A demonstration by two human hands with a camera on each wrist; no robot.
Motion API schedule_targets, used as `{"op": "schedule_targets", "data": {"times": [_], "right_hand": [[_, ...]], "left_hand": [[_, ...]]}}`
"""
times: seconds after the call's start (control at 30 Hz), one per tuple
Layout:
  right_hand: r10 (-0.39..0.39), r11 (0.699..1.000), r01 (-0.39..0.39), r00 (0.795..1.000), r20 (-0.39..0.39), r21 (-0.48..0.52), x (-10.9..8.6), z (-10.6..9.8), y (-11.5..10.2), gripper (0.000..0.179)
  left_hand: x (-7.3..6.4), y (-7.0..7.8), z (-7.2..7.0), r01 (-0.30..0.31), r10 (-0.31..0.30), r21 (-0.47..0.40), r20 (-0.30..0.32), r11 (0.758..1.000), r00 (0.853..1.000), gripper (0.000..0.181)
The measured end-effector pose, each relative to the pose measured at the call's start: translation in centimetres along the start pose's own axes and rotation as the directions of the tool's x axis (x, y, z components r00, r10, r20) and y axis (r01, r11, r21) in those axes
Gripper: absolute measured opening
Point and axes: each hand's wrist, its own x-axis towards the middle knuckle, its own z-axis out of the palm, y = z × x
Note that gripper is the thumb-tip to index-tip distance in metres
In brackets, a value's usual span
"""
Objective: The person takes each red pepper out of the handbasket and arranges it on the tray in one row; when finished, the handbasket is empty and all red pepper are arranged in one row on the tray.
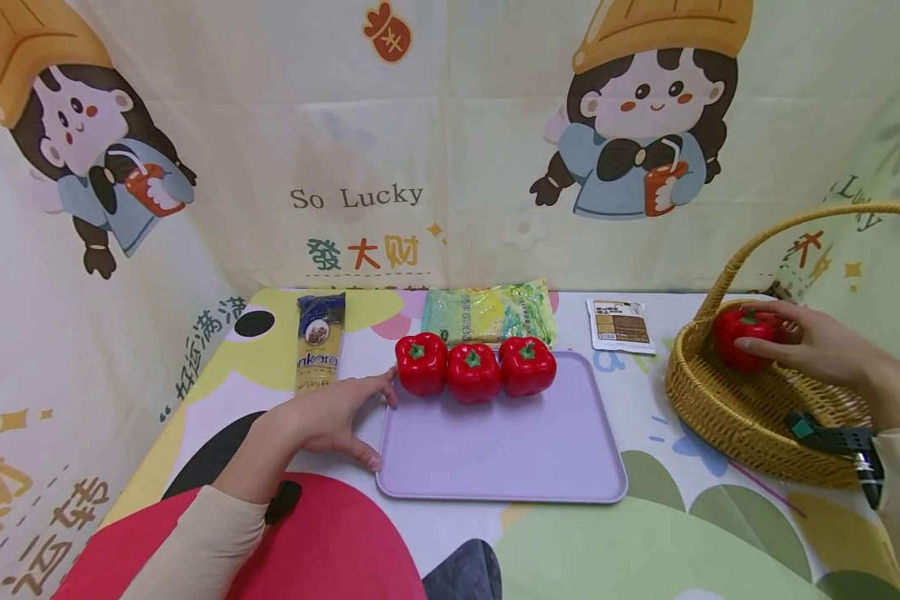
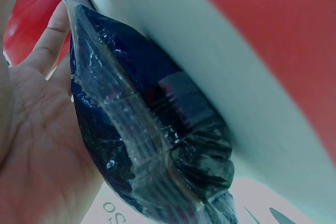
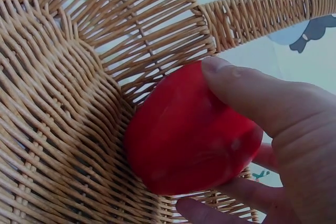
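In the head view my right hand point(image 1: 817, 337) grips a red bell pepper point(image 1: 742, 342) inside the wicker basket point(image 1: 757, 446) at the right. The right wrist view shows the thumb on one side of the pepper point(image 3: 189, 135) and fingers around the other, close to the woven wall. My left hand point(image 1: 337, 417) touches the left edge of a lilac tray point(image 1: 502, 458), thumb and fingers spread apart. Three more red bell peppers, the left one point(image 1: 421, 364), the middle one point(image 1: 474, 372) and the right one point(image 1: 527, 366), stand in a row along the tray's far side.
A blue-and-yellow pasta packet point(image 1: 318, 342) lies left of the tray, beside the left hand. Behind the peppers lies a green-yellow packet point(image 1: 487, 312). A small white-and-brown sachet point(image 1: 620, 326) lies between tray and basket. The basket's tall handle point(image 1: 780, 229) arches above its rim.
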Motion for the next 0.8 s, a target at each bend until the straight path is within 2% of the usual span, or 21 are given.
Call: {"op": "schedule_targets", "data": {"times": [0.37, 0.5, 0.8], "right_hand": [[-0.027, 1.0, 0.027, 0.999, -0.025, -0.016, -0.8, -0.1, -1.5, 0.072], [-0.047, 0.999, 0.046, 0.998, -0.046, -0.029, -1.0, -0.4, -2.1, 0.07], [-0.059, 0.997, 0.056, 0.997, -0.051, -0.05, -1.6, -0.8, -3.3, 0.068]], "left_hand": [[0.0, -0.1, -0.2, 0.004, -0.004, 0.013, -0.005, 1.0, 1.0, 0.072], [0.1, 0.0, -0.2, -0.004, 0.004, 0.012, -0.007, 1.0, 1.0, 0.072], [0.0, 0.1, -0.1, 0.02, -0.02, 0.015, -0.003, 1.0, 1.0, 0.072]]}}
